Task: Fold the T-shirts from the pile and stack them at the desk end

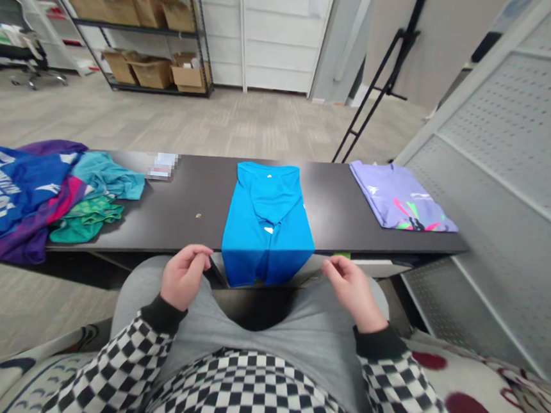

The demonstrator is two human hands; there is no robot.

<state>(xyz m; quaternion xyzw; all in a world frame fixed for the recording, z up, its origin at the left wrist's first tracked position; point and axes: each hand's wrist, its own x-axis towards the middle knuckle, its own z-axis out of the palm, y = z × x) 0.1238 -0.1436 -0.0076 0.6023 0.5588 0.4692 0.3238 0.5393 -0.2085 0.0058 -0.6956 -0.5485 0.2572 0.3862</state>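
A bright blue T-shirt (269, 215), folded into a narrow long shape, lies in front of me with its neckline at the far side. Its near end hangs over the table's front edge. To the left of that hanging end is my left hand (185, 277), thumb and fingers pinched together, a small gap away from the cloth. My right hand (353, 292) is on the other side, its fingertips also pressed together and apart from the shirt. No object shows in either hand.
The dark table (182, 224) carries a heap of blue, purple and green clothes (21, 191) at left. A folded lilac T-shirt (404, 198) lies at right. A perforated grey panel (517, 138) stands at the table's right end. A black stand (382, 90) rises behind it.
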